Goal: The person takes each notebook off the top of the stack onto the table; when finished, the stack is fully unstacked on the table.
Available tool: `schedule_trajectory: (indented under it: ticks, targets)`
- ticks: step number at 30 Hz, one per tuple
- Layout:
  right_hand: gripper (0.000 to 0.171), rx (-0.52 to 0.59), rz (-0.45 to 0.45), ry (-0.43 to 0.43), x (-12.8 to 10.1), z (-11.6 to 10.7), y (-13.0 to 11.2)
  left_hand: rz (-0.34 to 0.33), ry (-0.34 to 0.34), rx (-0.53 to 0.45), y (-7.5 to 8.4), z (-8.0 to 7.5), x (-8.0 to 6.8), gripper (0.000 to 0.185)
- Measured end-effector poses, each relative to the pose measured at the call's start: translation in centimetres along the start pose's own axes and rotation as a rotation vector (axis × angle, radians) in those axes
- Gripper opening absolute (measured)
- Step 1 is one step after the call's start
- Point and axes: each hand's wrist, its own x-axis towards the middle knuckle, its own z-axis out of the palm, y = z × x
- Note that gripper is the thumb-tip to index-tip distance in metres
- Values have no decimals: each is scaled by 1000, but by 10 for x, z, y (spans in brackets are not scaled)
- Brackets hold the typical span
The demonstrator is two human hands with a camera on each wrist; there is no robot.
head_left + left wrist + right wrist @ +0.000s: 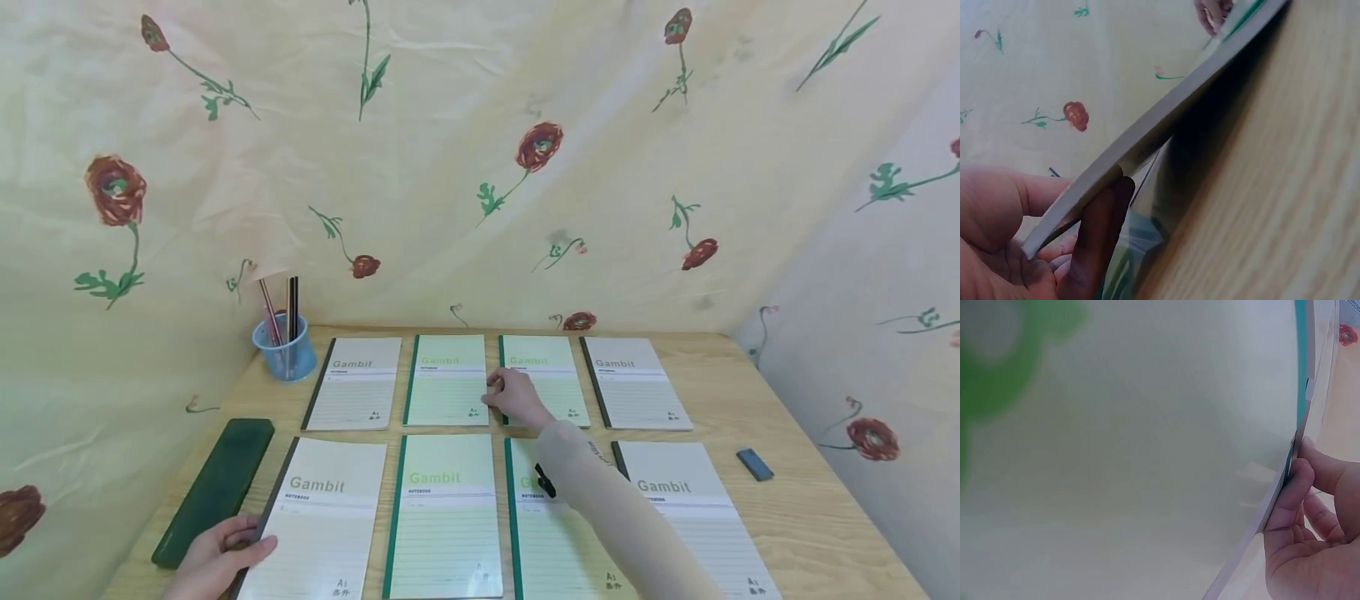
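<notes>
You are at the pick-up step: your left hand [217,554] pinches the spine edge of the grey notebook [318,517] at 7 o'clock on the desk [787,517], your right hand [516,397] grips the green notebook [542,379] at 12 o'clock, and both, in my judgement, now call for a clean lift.

The left hand [217,554] lies low at the near left, fingers curled, thumb [1100,231] pressed up against an edge it pinches. The right arm stretches forward in a pale sleeve [607,508]; the right hand [513,396] reaches far ahead, its fingers [1291,494] curled round a thin edge, palm turned inward.
</notes>
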Motion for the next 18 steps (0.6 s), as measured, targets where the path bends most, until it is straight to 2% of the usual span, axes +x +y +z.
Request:
schedule_trajectory:
  ticks: [9,15,18]
  targets:
    - [25,-9,12,-7,1,4,3,-1,63,107,0,4,0,72]
    - [25,-13,12,4,3,5,4,38,99,158,1,3,1,66]
    - [25,-14,11,6,2,4,3,37,112,172,1,4,2,65]
